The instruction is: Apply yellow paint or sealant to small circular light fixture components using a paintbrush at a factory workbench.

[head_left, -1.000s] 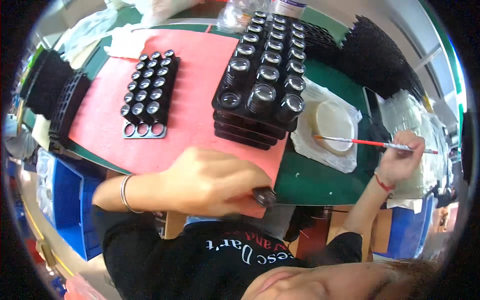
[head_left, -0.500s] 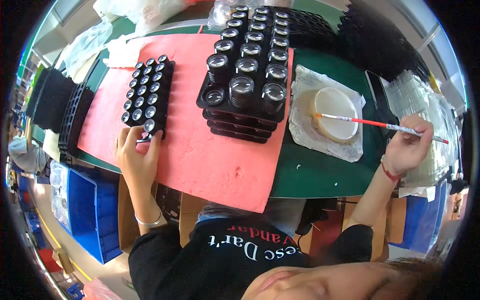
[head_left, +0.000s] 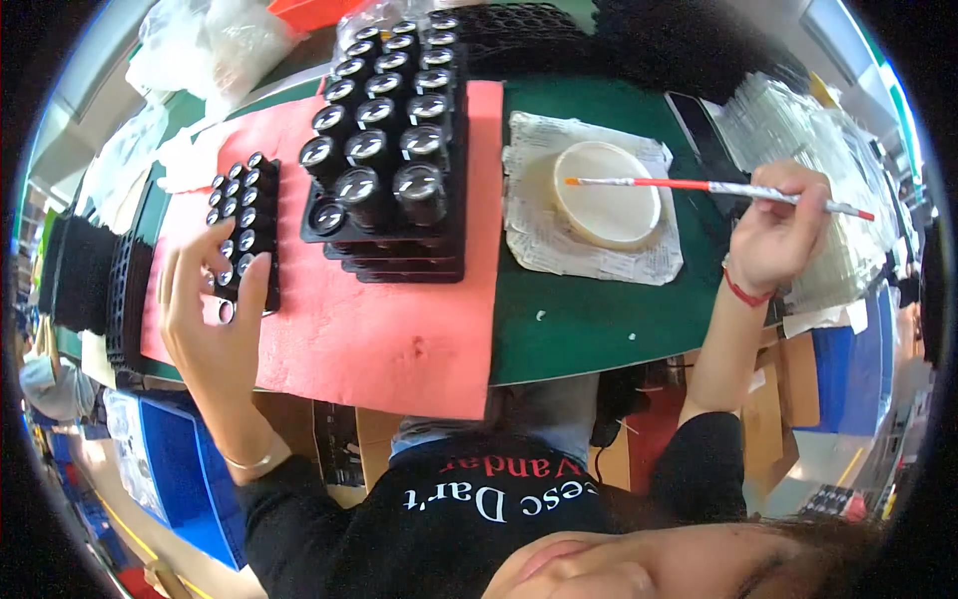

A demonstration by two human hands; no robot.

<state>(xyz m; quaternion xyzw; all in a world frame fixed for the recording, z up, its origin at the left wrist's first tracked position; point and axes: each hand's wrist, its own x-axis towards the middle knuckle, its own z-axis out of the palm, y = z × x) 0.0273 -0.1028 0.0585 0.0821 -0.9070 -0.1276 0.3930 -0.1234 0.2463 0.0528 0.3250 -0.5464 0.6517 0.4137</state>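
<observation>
My left hand (head_left: 205, 319) is over the near end of a small black tray (head_left: 271, 205) of dark barrels with glassy tops. Its thumb and fingers are spread apart, covering part of the tray. A small ring-shaped piece (head_left: 224, 311) shows in the gap by the thumb; whether the hand touches it I cannot tell. My right hand (head_left: 778, 230) is closed round a thin paintbrush (head_left: 679, 184) with a red and white handle. The orange brush tip is above a round white dish (head_left: 644, 232), which sits on a paper-wrapped pad (head_left: 534, 250).
Larger lens-topped barrels (head_left: 366, 148) fill a stack of black trays (head_left: 399, 262) on the pink mat (head_left: 399, 369). Black perforated trays (head_left: 125, 290) stand at the left edge. A phone-like dark slab (head_left: 699, 125) and a clear plastic stack (head_left: 833, 190) lie right. Blue bins (head_left: 185, 469) are below.
My left hand has gone from a pinch at the tray's near end to spread fingers over the tray. The brush stays in my right hand. The whole view has shifted.
</observation>
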